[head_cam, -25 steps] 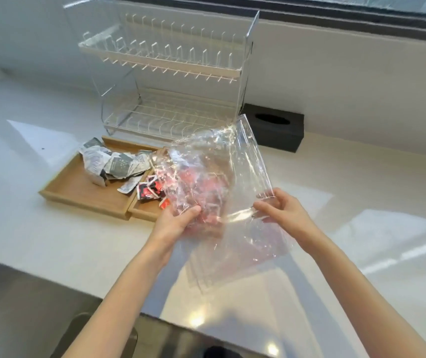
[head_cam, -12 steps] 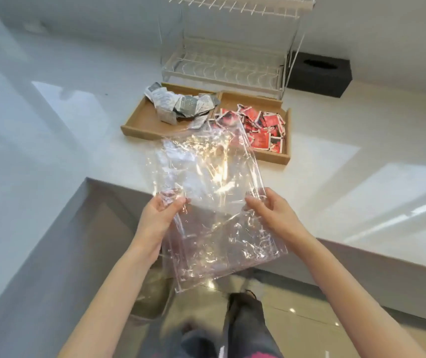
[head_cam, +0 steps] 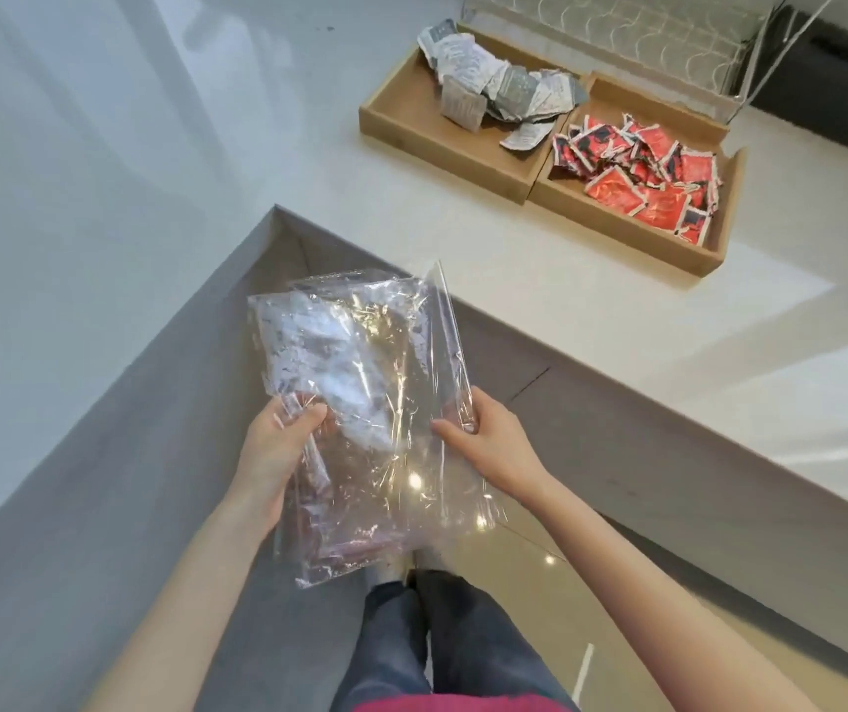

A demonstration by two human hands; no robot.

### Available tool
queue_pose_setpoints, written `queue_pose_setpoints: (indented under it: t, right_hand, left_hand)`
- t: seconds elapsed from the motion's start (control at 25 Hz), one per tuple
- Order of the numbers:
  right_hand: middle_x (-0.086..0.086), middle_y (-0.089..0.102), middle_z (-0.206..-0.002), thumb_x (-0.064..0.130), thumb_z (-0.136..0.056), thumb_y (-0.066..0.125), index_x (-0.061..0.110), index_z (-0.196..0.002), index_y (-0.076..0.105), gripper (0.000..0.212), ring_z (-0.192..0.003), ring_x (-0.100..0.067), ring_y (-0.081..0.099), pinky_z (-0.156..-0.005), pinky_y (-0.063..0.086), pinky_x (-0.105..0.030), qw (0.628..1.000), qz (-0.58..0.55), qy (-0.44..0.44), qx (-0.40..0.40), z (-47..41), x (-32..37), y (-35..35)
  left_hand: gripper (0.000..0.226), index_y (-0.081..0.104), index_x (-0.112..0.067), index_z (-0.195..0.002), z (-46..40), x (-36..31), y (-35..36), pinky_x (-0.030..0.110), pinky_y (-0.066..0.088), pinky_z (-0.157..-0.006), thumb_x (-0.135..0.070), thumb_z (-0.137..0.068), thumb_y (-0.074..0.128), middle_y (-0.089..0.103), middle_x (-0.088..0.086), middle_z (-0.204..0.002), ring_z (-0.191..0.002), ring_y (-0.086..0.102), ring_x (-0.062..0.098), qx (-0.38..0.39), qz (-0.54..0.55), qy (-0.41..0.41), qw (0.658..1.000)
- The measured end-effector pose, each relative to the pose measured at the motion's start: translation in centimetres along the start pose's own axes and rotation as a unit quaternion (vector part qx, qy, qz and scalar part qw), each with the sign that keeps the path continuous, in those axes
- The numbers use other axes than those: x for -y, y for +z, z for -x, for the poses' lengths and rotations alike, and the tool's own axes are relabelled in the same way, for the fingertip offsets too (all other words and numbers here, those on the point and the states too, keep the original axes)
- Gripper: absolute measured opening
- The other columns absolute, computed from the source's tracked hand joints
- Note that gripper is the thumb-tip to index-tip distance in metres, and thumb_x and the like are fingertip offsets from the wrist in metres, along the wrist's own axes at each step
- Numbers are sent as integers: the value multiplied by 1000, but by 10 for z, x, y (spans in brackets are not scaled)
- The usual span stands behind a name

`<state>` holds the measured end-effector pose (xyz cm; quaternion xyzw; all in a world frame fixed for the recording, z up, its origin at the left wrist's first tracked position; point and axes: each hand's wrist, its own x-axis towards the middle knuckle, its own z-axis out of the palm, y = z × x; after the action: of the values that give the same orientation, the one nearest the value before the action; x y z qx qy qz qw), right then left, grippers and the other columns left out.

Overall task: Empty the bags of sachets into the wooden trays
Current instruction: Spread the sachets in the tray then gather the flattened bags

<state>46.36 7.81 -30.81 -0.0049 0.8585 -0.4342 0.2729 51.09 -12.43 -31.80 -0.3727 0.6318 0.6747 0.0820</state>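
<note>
I hold clear, crumpled plastic bags (head_cam: 375, 403) in front of my body, away from the counter, with no sachets visible inside. My left hand (head_cam: 278, 449) pinches the left side and my right hand (head_cam: 488, 439) grips the right edge. Two wooden trays stand side by side on the white counter at the upper right. The left tray (head_cam: 411, 120) holds grey and white sachets (head_cam: 493, 84). The right tray (head_cam: 632, 233) holds red sachets (head_cam: 637, 172).
A clear dish rack (head_cam: 617, 28) stands behind the trays, with a black tissue box (head_cam: 832, 79) to its right. The counter (head_cam: 308, 161) forms an inner corner just beyond the bags. Below are my legs (head_cam: 437, 639) and a glossy floor.
The bags have come away from the right tray, leaving the red sachets in it. My hands pulled them back off the counter toward my body, and my view tilted down.
</note>
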Motion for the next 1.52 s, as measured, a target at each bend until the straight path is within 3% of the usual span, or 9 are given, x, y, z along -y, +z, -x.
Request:
queue_pose_setpoints:
  t: [0.2,0.32,0.56,0.68,0.84,0.96,1.16,1.32,1.52]
  right_hand:
    - [-7,68,-85,24,-82,57,3,-94,56,25,-78,-20,64,-76,52,-41,997,25,31,72,-19,-15,41]
    - [-14,71,-97,24,-79,60,6,-94,58,23,-90,-29,66,-86,51,-48,991,13,84,106,-43,-31,59]
    - [-19,67,-109,34,-86,56,28,-82,51,8,-91,-28,66,-75,53,-35,974,-48,170,140,-101,-70,104]
    - [-19,67,-108,40,-89,44,18,-96,56,27,-96,-33,65,-85,52,-43,968,-54,214,123,-146,-110,140]
    - [-20,68,-107,33,-88,36,22,-73,55,26,-98,-34,63,-94,48,-46,953,-22,259,158,-196,-166,190]
    - [-11,67,-85,25,-91,39,18,-72,55,25,-81,-30,65,-83,54,-42,945,-19,280,168,-231,-200,220]
    - [0,57,-75,13,-91,44,6,-106,54,20,-45,-4,58,-51,51,-20,921,-29,316,227,-278,-245,253]
    - [-10,66,-84,9,-91,45,5,-102,53,14,-54,-9,62,-45,52,-19,902,-6,337,271,-300,-261,272]
    - [-10,63,-86,10,-87,49,5,-103,55,17,-62,-14,62,-44,52,-21,883,33,366,291,-306,-272,282]
  left_hand:
    - [45,46,-6,-121,-24,46,-27,42,40,-97,-24,-82,60,50,10,-128,-114,51,28,-1,-20,-91,996]
    - [30,48,-5,-109,-45,69,-32,33,39,-62,-15,-82,58,51,13,-98,-72,50,19,-36,-25,-128,991]
    - [18,46,-10,-100,-104,123,-36,23,32,-52,-14,-85,55,60,3,-61,-59,44,12,-74,-73,-162,981]
    - [30,48,-3,-110,-147,164,-39,30,38,-51,-18,-85,55,58,10,-82,-61,46,16,-77,-89,-181,976]
    - [50,39,-4,-126,-202,225,-36,43,47,-78,-17,-83,60,58,20,-115,-93,59,38,-106,-100,-207,967]
    - [53,37,-4,-129,-243,267,-34,40,46,-80,-9,-81,59,58,23,-119,-97,59,38,-125,-112,-222,960]
    - [53,38,-2,-129,-291,314,-40,32,45,-64,-6,-79,58,62,18,-94,-76,57,28,-111,-161,-234,952]
    - [52,44,0,-124,-316,338,-46,32,45,-69,-12,-77,59,62,25,-109,-96,61,38,-71,-255,-249,931]
    - [34,44,3,-109,-319,343,-45,34,48,-56,-5,-78,56,55,20,-93,-86,59,35,-40,-271,-299,914]
